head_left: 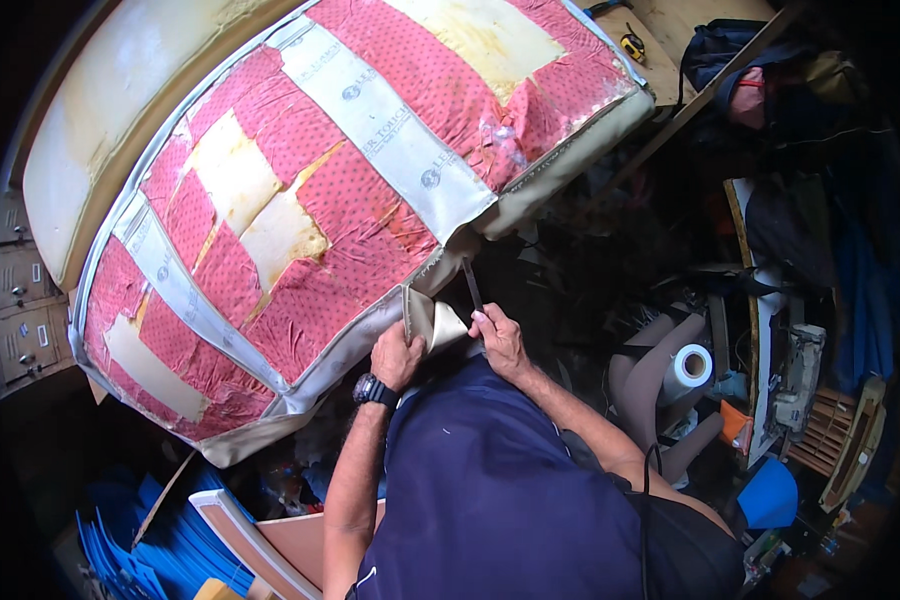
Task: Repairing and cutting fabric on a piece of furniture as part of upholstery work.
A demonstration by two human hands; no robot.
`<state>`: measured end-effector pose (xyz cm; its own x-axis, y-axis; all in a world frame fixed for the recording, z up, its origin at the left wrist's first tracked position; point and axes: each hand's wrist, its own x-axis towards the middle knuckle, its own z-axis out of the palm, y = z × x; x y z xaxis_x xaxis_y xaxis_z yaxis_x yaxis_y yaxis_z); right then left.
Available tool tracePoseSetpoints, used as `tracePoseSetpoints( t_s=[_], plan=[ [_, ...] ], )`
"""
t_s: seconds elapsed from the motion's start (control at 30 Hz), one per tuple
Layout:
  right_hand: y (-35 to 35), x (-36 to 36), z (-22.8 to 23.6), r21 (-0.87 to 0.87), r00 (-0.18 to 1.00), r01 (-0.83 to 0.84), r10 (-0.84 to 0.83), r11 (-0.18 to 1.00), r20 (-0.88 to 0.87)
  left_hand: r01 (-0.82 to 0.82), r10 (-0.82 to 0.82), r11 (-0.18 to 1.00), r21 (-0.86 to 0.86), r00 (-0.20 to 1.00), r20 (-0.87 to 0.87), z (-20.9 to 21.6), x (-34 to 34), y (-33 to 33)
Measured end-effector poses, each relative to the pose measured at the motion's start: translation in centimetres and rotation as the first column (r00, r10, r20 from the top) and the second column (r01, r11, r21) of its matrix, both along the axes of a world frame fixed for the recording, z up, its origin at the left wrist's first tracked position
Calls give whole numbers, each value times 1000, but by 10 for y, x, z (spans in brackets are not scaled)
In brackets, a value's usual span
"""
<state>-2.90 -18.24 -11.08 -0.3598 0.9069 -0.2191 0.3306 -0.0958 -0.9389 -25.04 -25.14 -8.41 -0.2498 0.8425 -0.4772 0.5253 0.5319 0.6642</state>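
A large upholstered cushion (365,210) fills the upper left. Its red dotted cloth is torn, with yellowish foam (280,240) showing, and white strips (395,130) cross it. Beige cover material (448,325) hangs loose at its near edge. My left hand (397,357), below a black wristwatch (374,391), is closed on the fold of this cover. Just to its right, my right hand (501,342) grips a thin, dark, flat blade-like tool (472,284). The tool points up toward the cushion's lower edge; its exact kind cannot be made out.
Behind the cushion stands a pale curved panel (120,90). Blue sheets (160,545) lie at lower left. To the right are a white roll (690,367), an orange piece (737,425), a blue piece (769,493) and a slatted wooden part (823,432). A tape measure (633,46) rests at upper right.
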Motion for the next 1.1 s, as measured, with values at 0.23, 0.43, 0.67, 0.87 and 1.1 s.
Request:
tracePoseSetpoints(
  t_s=[0.23,0.43,0.67,0.87,1.1],
  plan=[
    [9,8,19,-57,996,-6,11,998,83,-208,212,977,-53,894,394,-17,8,20],
    [93,-14,52,176,1000,-1,-1,984,8,-197,198,979,-48,980,3,-25,10,17],
    [204,-8,58,96,1000,16,-18,995,13,-280,275,959,-27,953,-125,-6,6,-4],
    [210,-13,47,-4,991,-135,135,991,-26,-374,374,927,-3,926,-47,11,28,0],
    [240,-16,59,182,906,-291,209,939,369,-280,428,873,400,833,-350,31,45,37]
  ],
)
